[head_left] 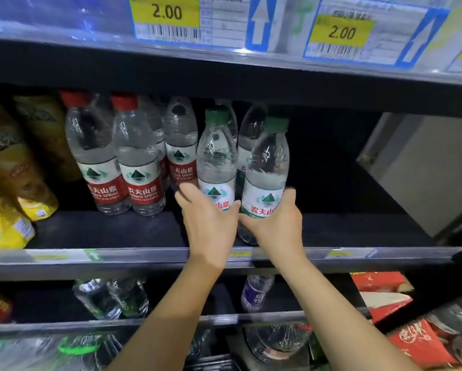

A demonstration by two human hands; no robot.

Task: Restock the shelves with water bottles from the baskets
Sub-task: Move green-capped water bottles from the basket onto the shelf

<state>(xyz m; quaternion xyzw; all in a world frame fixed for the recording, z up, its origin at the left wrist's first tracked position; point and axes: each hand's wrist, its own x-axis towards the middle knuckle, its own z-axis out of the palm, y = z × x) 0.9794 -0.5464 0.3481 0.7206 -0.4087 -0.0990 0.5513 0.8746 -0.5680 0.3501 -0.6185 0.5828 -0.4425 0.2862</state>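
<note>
The left hand [211, 220] grips the left green-capped bottle [216, 156], the right hand [276, 223] the right green-capped bottle [267, 167]. Both are upright, side by side, and bare shelf [358, 228] lies beyond the right hand.

Left grip [211, 223] hides the base and lower label of the left green-capped bottle [217, 156]. Right grip [276, 226] hides the lower label of the right green-capped bottle [268, 167]. Behind and between the grips, the cap of a third bottle [251, 127] is lost in shadow. Which bottle the clear base [247, 236] beneath the right grip belongs to cannot be told. Above the grips, the price tags [168, 17] are cut by the top edge and their fine print is blurred. Just below, the shelf-edge label [240, 254] is unreadable. Far left, the yellow packets [5, 226] run off the frame.
</note>
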